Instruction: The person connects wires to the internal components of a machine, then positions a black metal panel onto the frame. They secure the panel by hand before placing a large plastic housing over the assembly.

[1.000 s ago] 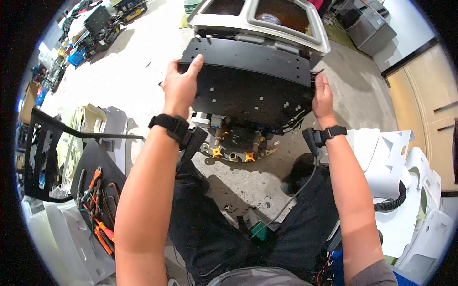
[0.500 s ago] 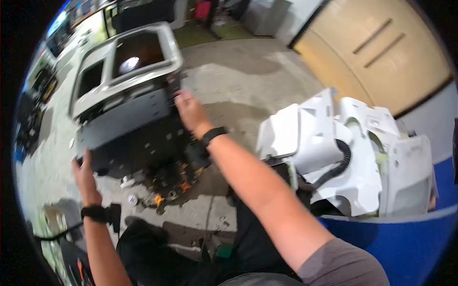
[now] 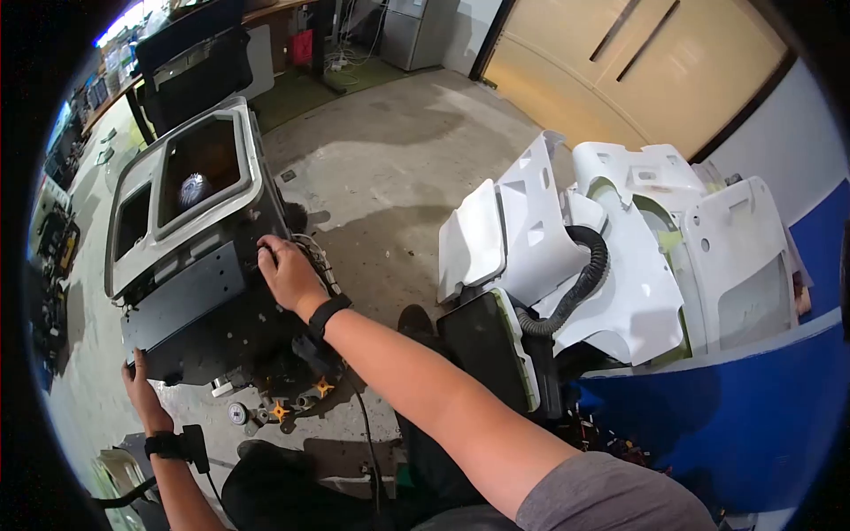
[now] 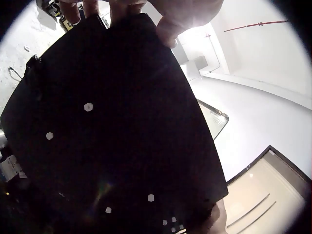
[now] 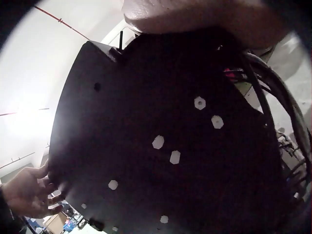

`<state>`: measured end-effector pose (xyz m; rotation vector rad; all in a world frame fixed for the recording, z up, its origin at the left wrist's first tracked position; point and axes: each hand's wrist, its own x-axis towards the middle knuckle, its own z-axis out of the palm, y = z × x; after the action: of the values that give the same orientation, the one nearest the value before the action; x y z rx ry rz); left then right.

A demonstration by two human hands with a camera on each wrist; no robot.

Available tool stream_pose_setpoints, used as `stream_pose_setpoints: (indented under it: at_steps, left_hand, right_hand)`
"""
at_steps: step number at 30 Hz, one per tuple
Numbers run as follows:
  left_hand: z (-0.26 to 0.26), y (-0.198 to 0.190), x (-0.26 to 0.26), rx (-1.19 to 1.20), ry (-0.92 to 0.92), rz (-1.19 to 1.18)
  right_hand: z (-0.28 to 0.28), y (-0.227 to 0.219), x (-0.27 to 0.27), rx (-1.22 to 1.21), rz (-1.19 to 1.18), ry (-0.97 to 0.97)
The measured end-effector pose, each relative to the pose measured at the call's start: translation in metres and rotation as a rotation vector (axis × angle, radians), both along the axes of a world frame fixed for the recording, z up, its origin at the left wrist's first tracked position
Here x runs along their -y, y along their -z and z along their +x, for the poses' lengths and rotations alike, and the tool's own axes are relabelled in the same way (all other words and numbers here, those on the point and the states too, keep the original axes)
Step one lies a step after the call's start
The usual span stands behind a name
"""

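Observation:
A black metal panel (image 3: pixel 199 341), bent along its top and dotted with pale nuts, faces me on the front of a machine with a grey window frame (image 3: pixel 140 265). My left hand (image 3: pixel 146 398) grips the panel's left end. In the left wrist view its thumb (image 4: pixel 168 35) lies at one edge and its fingers at the other. At the panel's upper right corner, my right hand (image 3: pixel 292 276) holds the side, fingers bent over the edge. The right wrist view shows loose cables (image 5: pixel 287 92) beside that end; the right fingertips are hidden there.
Yellow-handled valves (image 3: pixel 281 411) sit below the panel. White plastic casings (image 3: pixel 633 296) with a black corrugated hose (image 3: pixel 591 270) stand to the right, by a blue partition (image 3: pixel 708 407). A black chair (image 3: pixel 199 66) is behind the machine, and beige doors (image 3: pixel 593 80) line the far wall.
The head view has swung right, so the machine and panel now appear at left. Both hands stay on the panel; the right fingers, straighter before along its side, now bend over the upper corner.

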<state>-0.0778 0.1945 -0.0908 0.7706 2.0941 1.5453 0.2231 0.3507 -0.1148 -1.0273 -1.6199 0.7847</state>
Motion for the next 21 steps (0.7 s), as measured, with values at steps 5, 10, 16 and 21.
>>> stream_pose_setpoints:
  at_steps: [5,10,16,21]
  left_hand:
    - [-0.008,-0.004,0.004,0.026,0.046,-0.017]
    - [-0.03,0.005,0.012,0.145,0.209,0.044]
    - [-0.001,-0.016,0.015,0.084,0.115,-0.013]
    - [0.011,-0.029,0.014,0.168,0.133,0.036]
  right_hand:
    - [0.006,-0.006,0.033,0.04,-0.013,0.05]
    - [0.009,-0.004,0.059,0.069,0.068,0.097]
    - [0.011,-0.001,0.079,0.105,0.057,0.109]
    - [0.012,-0.01,0.089,0.111,-0.03,0.09]
